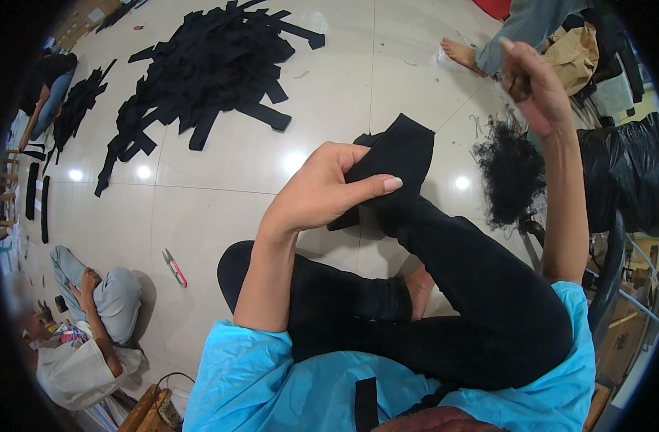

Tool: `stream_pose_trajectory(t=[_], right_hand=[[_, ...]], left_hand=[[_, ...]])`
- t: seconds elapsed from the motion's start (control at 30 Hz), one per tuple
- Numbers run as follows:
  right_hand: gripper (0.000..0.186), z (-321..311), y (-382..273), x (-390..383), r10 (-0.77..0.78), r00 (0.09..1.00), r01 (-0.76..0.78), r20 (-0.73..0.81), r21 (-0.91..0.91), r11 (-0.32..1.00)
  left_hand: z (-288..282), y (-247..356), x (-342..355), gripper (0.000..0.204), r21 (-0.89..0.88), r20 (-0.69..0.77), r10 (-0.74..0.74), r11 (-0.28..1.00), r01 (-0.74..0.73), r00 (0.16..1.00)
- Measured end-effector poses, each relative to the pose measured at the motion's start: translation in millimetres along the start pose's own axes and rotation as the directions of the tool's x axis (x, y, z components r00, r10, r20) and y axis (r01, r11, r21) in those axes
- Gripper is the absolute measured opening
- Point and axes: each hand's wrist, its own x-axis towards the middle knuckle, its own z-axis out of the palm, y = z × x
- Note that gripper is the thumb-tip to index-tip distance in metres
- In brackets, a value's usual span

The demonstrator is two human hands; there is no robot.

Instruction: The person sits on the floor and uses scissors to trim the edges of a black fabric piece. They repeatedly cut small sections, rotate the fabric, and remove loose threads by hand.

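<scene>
Gripping a folded black fabric piece above a leg in black trousers, the left hand bends rightward at the wrist, its thumb laid across the front and its other fingers partly hidden behind. The right hand is raised well apart to the right, forearm nearly upright, fingers curled; whether they pinch anything, I cannot tell. Red-handled metal snips lie leftward on the glossy pale tiled floor. Near the right forearm sits a tangled black thread heap. Farther off spreads a large pile of flat black fabric strips.
</scene>
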Motion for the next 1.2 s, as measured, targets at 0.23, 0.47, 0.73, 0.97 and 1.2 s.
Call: stream_pose_trajectory(t=[0.23, 0.47, 0.73, 0.97, 1.2], right_hand=[[0.041, 69.7, -0.1, -17.1, 0.102, 0.991, -0.126, 0.086, 0.351, 0.928], [0.031, 85.4, 32.1, -44.3, -0.343, 0.759, 0.651, 0.553, -0.660, 0.375], [0.054, 78.6, 15.6, -45.2, 0.131, 0.914, 0.081, 0.384, -0.489, 0.868], [0.040, 53.2, 6.3, -31.1, 0.126, 0.959, -0.114, 0.253, -0.063, 0.992], [0.023, 45.1, -9.5, -0.6, 0.035, 0.996, -0.014, -0.079, 0.261, 0.965]], left_hand=[[4.6, -6.9, 6.1, 0.029, -0.028, -0.120, 0.067, 0.997, -0.071, 0.991], [5.2, 1.3, 6.4, 0.028, -0.116, -0.138, 0.045, 0.991, -0.062, 0.989], [-0.8, -8.7, 6.0, 0.025, 0.099, 0.021, 0.025, 0.995, -0.027, 0.999], [-8.8, -1.1, 1.2, 0.022, 0.128, 0.079, 0.012, 0.992, -0.022, 0.997], [-8.1, -6.3, 1.5, 0.024, 0.118, 0.058, -0.012, 0.993, 0.005, 0.998]])
